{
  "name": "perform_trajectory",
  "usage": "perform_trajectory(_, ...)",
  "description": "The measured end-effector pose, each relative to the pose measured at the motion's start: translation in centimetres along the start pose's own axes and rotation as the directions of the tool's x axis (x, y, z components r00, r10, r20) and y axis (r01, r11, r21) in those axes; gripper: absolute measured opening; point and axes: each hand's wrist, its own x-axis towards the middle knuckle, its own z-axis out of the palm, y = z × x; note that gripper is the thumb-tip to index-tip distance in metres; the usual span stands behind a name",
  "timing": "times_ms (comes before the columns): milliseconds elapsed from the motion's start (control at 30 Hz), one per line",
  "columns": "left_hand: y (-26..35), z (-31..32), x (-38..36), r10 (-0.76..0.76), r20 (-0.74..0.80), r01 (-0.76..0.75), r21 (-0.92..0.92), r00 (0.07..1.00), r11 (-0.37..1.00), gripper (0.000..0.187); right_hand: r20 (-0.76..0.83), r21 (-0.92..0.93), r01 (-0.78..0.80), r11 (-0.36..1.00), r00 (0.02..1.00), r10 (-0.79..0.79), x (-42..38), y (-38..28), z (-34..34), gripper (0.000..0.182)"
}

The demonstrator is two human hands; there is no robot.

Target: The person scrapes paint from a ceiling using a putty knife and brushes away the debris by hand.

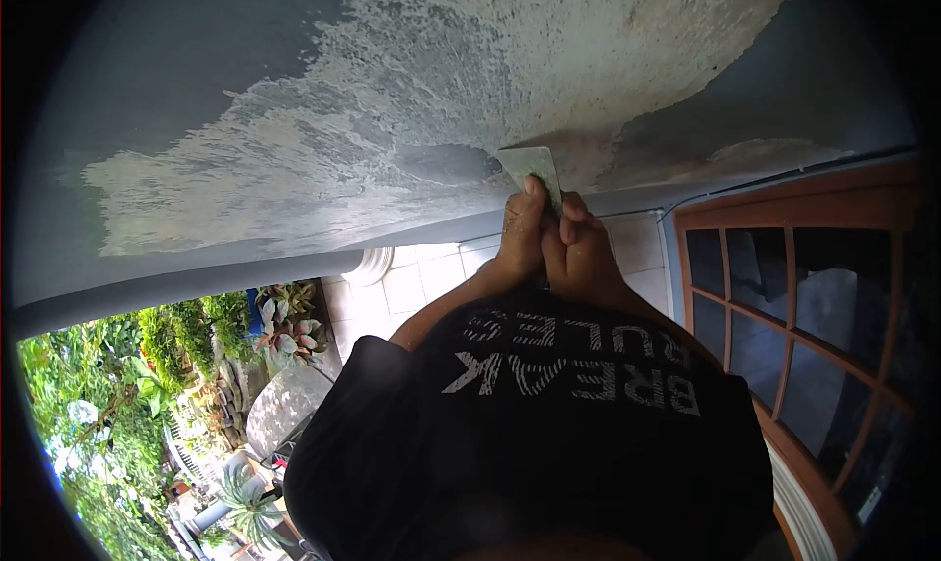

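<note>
The scraper is at the middle of the scene, its far edge up at the wall; the left corner seems to touch, but I cannot tell whether the whole edge does; just left of it lies a small grey patch, ringed by paler, rough surface.

The left hand is clamped on the scraper, thumb laid flat along the face of the blade; the right hand is closed in against it from the right, fingers curled, so that the two hands meet round the lower part; any handle there is hidden between them; pale flecks dot the left hand.

The scraper looks thin and light, probably stiff with a little spring towards its far edge; it should not break easily, though dust could make the flat face slippery; the corners may well be sharp, so the best hold is low, at the covered part, with a thumb on the middle of the face to steady it and fingertips kept back from the far edge.

Near is the dark shirt; on the right stands a window with a brown frame; on the left are plants, and tiles show below the wall.
</note>
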Motion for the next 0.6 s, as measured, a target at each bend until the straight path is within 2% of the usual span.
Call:
perform_trajectory(100,0.1,-0.2,0.3,0.038,-0.025,-0.038,-0.029,0.999,0.999,0.057,-0.021,-0.011,0.034,0.999,0.999,-0.035,0.6,0.2,0.3,0.008)
perform_trajectory(233,0.6,0.3,-0.1,-0.019,-0.072,0.024,0.066,0.997,0.998,0.056,0.096,0.006,0.031,1.0,0.995,-0.031,-0.1,1.9,0.0,0.009)
perform_trajectory(300,1.0,0.4,-0.1,-0.06,-0.082,0.069,0.108,0.995,0.992,0.056,0.049,-0.044,0.01,0.999,0.999,-0.008,-0.5,1.4,0.3,0.009)
perform_trajectory(400,2.1,0.7,0.6,0.05,-0.052,-0.048,0.037,0.997,0.998,0.057,0.049,-0.028,0.063,0.998,0.997,-0.061,1.6,-0.1,0.3,0.009)
perform_trajectory(433,2.3,0.8,0.5,0.059,-0.046,-0.057,0.055,0.997,0.997,0.057,0.066,-0.009,0.074,0.997,0.995,-0.074,2.0,-0.5,0.2,0.009)
perform_trajectory(467,2.7,0.9,0.5,0.068,-0.043,-0.064,0.072,0.997,0.995,0.057,0.028,-0.044,0.17,0.984,0.985,-0.169,2.1,-0.4,0.3,0.009)
perform_trajectory(500,3.1,0.8,0.8,0.091,-0.026,-0.088,0.103,0.996,0.991,0.057,0.04,-0.006,0.143,0.99,0.989,-0.143,1.8,0.1,0.5,0.01)
perform_trajectory(567,2.6,0.5,0.2,0.017,-0.068,-0.009,0.108,0.998,0.994,0.056,0.061,0.07,0.098,0.993,0.993,-0.102,1.2,1.3,1.0,0.011)
perform_trajectory(600,1.6,-0.1,0.0,-0.022,-0.07,0.03,0.108,0.997,0.994,0.056,0.027,-0.003,0.105,0.994,0.994,-0.105,0.9,1.0,0.9,0.012)
